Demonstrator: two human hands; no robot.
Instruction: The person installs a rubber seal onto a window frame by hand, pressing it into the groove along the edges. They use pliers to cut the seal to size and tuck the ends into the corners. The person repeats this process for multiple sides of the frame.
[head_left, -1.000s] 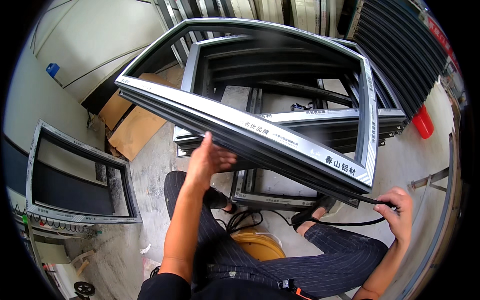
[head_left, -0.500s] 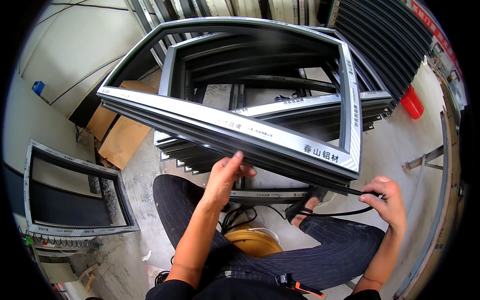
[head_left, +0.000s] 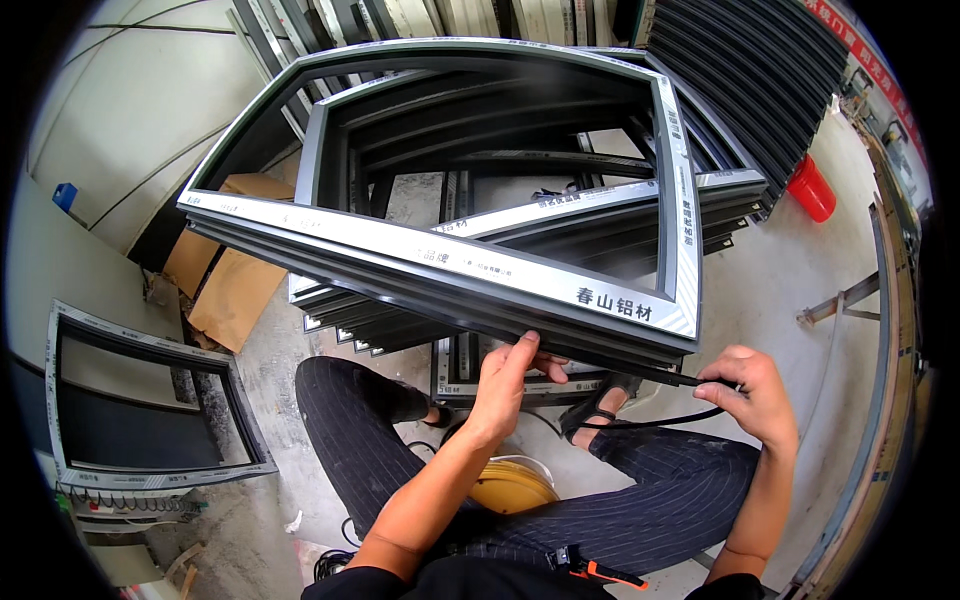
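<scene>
Topmost dark metal window frame with white printed film (head_left: 445, 252): upper middle of the view, arched side toward twelve, straight near rail slanting from ten down to four. Thin black flexible strip (head_left: 655, 423) runs by that rail's near right corner at four, then loops back low toward the person's foot.

Hands: right hand (head_left: 752, 396), between three and four, thumb and fingertips pinched together on the strip, just beyond the corner. Left hand (head_left: 512, 385), toward half past five, half uncurled, thumb against the rail's lower edge, fingers loosely bent beneath; cannot tell whether the strip lies under the thumb.

Under the topmost frame, set askew to it, a stack of similar dark frames (head_left: 600, 200). At six, between the knees in dark pinstriped trousers (head_left: 640, 490), a round yellow bucket (head_left: 512, 486).

Farther out: a separate film-edged dark frame (head_left: 165, 478) leaning past eight; flat brown cardboard (head_left: 238, 300) at nine; long black ribbed profiles (head_left: 750, 90) near two; red plastic bucket (head_left: 811, 190) just below them.
</scene>
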